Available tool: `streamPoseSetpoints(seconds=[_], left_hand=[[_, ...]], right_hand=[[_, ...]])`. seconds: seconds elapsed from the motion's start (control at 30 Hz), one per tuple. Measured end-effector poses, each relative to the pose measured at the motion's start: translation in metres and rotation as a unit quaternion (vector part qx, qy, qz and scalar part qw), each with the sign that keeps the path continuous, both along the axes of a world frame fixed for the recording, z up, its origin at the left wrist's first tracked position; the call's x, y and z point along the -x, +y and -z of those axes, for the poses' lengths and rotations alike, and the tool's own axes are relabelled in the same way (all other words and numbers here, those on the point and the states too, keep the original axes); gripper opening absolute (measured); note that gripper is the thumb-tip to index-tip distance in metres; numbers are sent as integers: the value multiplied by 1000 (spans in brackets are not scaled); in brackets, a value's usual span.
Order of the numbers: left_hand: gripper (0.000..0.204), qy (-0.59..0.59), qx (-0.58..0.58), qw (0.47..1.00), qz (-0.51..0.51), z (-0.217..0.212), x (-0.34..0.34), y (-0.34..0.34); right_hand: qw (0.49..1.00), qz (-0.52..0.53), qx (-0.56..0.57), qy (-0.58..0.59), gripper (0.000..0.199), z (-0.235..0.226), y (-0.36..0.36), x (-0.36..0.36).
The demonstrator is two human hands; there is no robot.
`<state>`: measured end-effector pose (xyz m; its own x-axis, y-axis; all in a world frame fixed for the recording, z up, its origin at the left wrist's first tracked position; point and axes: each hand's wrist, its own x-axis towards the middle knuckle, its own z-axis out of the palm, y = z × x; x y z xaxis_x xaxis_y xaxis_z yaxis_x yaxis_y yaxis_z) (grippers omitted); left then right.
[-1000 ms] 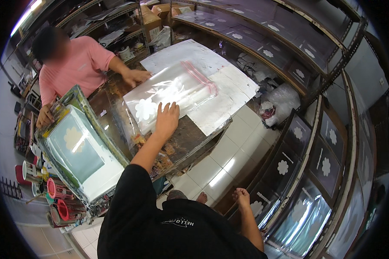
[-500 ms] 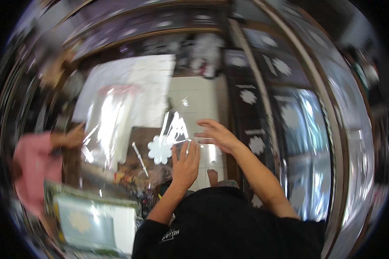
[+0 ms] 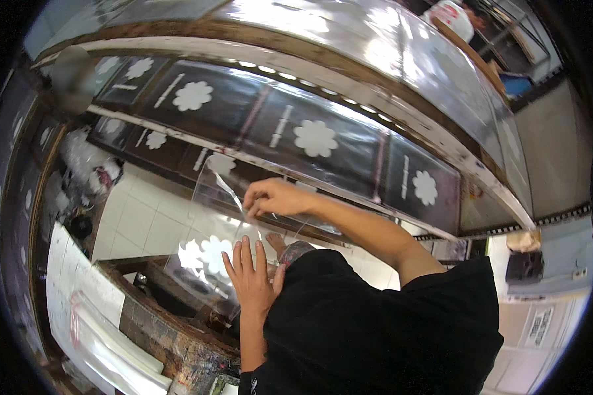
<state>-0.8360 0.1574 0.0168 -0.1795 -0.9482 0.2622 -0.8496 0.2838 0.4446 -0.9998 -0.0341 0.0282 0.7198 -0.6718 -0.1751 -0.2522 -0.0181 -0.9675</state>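
Head view: left hand [image 3: 250, 276] flat and open on a clear film sheet [image 3: 244, 224], right hand [image 3: 273, 197] pinching its raised edge, which could crease or slip if tugged unevenly.

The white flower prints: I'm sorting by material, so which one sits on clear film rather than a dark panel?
The white flower print beside the left hand, on the clear film pinched by the right hand; the rest sit on black panels.
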Motion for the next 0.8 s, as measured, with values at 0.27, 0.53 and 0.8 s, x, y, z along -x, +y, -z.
streamPoseSetpoints(seconds=[0.27, 0.53, 0.8], left_hand=[[56, 18, 51, 998, -33, 15, 13, -15], [43, 18, -15, 998, -59, 52, 43, -8], [39, 70, -171, 973, -136, 118, 133, 88]], right_hand=[[954, 285, -7, 96, 21, -62, 36, 215], [890, 454, -40, 1, 25, -66, 43, 440], [814, 579, -43, -21, 27, -18, 46, 662]])
